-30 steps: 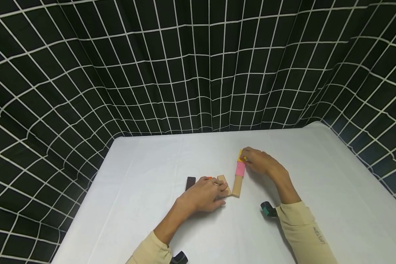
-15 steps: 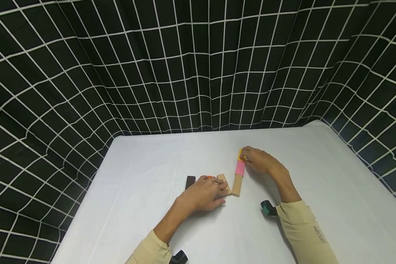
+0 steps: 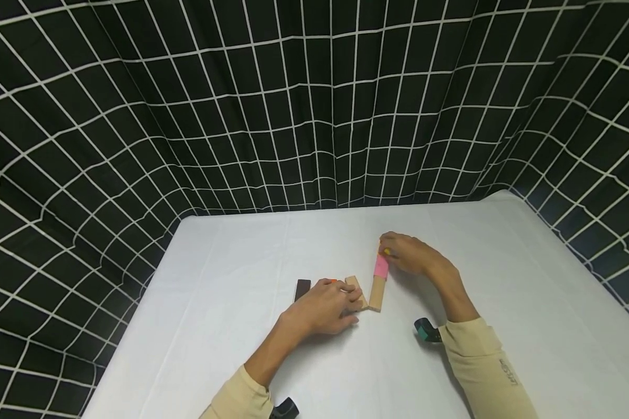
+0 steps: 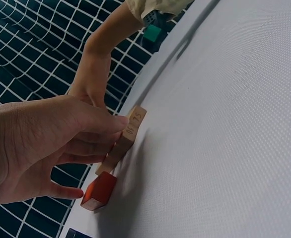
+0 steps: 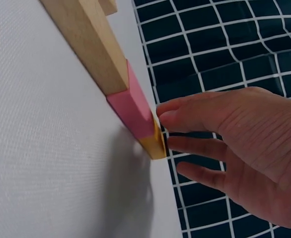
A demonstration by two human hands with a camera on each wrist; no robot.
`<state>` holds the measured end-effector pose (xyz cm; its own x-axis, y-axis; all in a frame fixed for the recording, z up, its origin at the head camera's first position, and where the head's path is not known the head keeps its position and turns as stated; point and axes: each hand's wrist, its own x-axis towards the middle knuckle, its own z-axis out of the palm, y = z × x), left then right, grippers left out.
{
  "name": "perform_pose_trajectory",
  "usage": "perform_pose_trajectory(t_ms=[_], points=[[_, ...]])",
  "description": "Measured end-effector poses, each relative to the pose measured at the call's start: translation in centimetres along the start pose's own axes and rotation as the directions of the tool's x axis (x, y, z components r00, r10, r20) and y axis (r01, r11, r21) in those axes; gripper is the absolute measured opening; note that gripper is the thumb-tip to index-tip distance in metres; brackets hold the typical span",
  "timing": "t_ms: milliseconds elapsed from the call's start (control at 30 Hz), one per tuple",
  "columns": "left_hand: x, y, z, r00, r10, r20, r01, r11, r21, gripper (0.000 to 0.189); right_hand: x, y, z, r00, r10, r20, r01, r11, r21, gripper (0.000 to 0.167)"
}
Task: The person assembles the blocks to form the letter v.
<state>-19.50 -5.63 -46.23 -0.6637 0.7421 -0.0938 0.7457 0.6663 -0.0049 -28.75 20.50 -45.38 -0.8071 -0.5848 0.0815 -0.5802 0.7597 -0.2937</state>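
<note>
My left hand [image 3: 322, 308] lies over a slanted plain wooden block [image 3: 352, 283], its fingers loosely spread. In the left wrist view its thumb is at wooden blocks [image 4: 131, 128] bearing printed figures, and the little finger is by a red block [image 4: 100, 191]. A second plain wooden block [image 3: 377, 294], a pink block [image 3: 381, 267] and a yellow block [image 5: 154, 147] form a line end to end. My right hand [image 3: 409, 253] is at the yellow block, mostly covering it in the head view. Its fingers look extended beside the block in the right wrist view; contact is unclear.
A black block [image 3: 302, 288] lies left of my left hand, partly covered by it. White cloth [image 3: 230, 250] covers the table. A dark curtain with a white grid [image 3: 272, 116] hangs behind and at both sides. Wrist cameras [image 3: 426, 330] stick out from both sleeves.
My right fingertips have shifted slightly to the left, covering more of the yellow block than before. My left hand and the other blocks stay where they were.
</note>
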Motion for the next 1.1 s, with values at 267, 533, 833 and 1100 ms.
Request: perform_pose_trajectory(t_ms=[267,533,833,1100], points=[[0.1,0.1,-0.2,1.0,0.002,-0.002,-0.002,1.0,0.013,0.04,0.1,-0.3,-0.4,1.0,0.006,0.016,-0.005,0.999,-0.033,0.013],[0.2,0.0,-0.1,0.997,0.063,-0.049,-0.062,0.998,0.032,0.03,-0.1,-0.4,-0.6,0.997,-0.011,0.082,0.01,1.0,0.007,0.012],[-0.7,-1.6,-1.8,0.985,0.039,-0.17,-0.051,0.997,-0.062,0.026,0.3,-0.9,-0.8,0.998,-0.02,0.066,0.019,1.0,0.025,0.016],[-1.6,-4.8,-2.9,0.997,-0.059,-0.041,0.056,0.997,-0.06,0.034,0.1,-0.5,-0.8,0.996,-0.001,0.086,-0.001,1.0,0.024,0.016]])
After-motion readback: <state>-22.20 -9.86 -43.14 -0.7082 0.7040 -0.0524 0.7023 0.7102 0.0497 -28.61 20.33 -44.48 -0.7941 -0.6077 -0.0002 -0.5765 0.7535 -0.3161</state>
